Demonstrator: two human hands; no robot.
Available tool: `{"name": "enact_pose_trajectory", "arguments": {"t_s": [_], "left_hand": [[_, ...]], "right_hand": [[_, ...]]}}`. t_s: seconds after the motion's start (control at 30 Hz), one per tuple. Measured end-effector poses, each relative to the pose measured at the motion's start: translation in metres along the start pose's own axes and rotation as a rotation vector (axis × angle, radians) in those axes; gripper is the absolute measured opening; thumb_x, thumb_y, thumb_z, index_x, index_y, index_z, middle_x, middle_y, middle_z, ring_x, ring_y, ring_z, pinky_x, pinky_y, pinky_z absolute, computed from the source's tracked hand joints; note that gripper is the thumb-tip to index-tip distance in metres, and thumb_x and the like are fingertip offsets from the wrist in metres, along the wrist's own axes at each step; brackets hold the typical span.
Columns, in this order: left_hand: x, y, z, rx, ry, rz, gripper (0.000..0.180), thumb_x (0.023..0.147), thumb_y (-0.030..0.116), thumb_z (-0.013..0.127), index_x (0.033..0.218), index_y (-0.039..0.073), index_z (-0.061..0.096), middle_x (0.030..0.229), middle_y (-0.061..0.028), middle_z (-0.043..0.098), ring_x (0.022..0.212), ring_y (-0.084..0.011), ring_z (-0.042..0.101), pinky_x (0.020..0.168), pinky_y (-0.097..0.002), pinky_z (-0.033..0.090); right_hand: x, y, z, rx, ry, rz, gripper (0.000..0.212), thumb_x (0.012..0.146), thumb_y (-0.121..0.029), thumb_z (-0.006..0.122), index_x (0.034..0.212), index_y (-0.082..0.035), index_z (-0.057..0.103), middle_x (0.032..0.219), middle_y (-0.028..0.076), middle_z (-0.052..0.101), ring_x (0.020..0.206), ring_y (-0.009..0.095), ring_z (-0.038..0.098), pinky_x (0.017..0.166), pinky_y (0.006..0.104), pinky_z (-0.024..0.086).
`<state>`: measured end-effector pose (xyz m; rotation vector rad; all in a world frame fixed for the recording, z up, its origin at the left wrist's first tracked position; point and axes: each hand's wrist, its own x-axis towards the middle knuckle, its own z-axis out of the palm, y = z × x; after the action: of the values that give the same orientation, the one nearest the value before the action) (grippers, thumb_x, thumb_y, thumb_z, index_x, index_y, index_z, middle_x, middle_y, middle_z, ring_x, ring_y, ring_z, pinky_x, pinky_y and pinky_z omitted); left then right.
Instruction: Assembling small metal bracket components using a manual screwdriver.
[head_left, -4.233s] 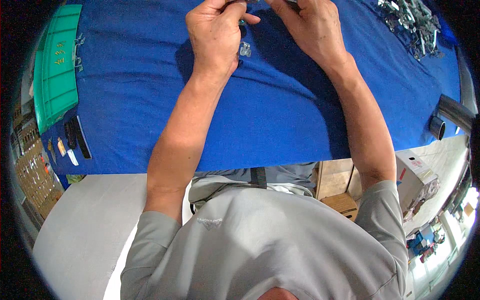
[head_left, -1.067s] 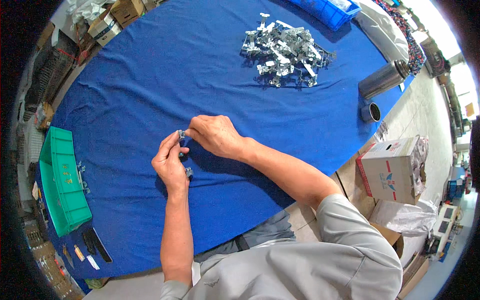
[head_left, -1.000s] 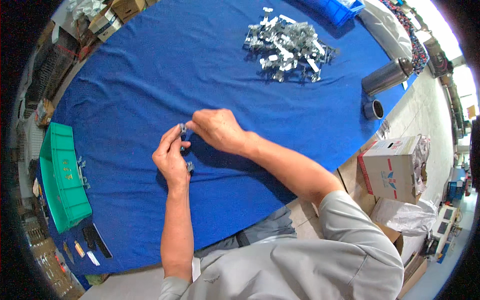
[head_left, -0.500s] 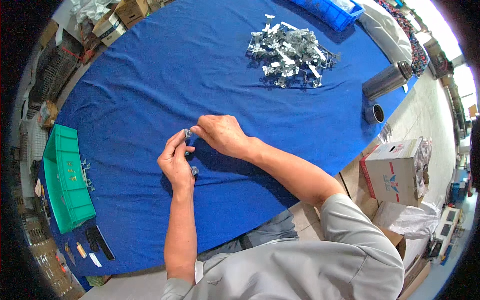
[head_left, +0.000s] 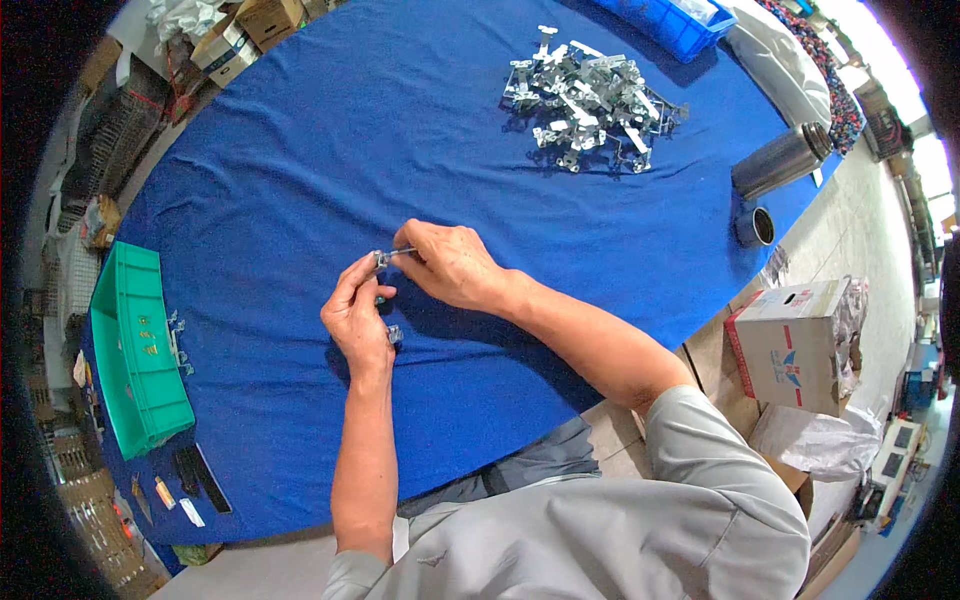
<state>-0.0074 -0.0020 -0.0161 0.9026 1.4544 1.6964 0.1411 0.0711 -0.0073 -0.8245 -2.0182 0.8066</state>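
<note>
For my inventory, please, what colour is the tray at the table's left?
The tray is green; the head view shows it best.

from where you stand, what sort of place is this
Probably a small workshop or assembly area: a pile of metal parts and a green plastic bin sit on a blue-covered table, and a cardboard carton stands nearby.

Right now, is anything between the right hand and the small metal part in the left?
No obstacle shows: only a thin rod, pinched by the right hand, spans the gap toward the small metal part. Whether they touch, I can't tell. Another small piece sits aside, by the left hand.
</note>
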Motion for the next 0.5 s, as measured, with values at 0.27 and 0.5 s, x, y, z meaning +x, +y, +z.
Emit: {"name": "enact_pose_trajectory", "arguments": {"t_s": [0.27,0.5], "left_hand": [[-0.001,-0.001,-0.001,0.044,0.006,0.006,0.025,0.091,-0.007,0.056,0.111,-0.004,0.07,0.106,-0.0117,0.071,0.069,-0.011,0.066,0.042,-0.0163,0.04],[-0.002,0.003,0.005,0.021,-0.011,-0.01,0.027,0.09,-0.01,0.054,0.111,-0.006,0.07,0.109,-0.014,0.07,0.081,-0.0153,0.067,0.067,-0.0241,0.056]], "right_hand": [[0.002,-0.001,-0.003,-0.108,-0.081,0.024,0.02,0.093,-0.022,0.063,0.09,-0.004,0.056,0.077,0.016,0.065,0.075,0.039,0.065,0.062,0.0507,0.049],[0.0,0.01,0.0,-0.12,-0.006,-0.067,0.018,0.093,-0.017,0.065,0.085,-0.003,0.057,0.075,0.018,0.062,0.07,0.039,0.064,0.058,0.0468,0.049]]}}
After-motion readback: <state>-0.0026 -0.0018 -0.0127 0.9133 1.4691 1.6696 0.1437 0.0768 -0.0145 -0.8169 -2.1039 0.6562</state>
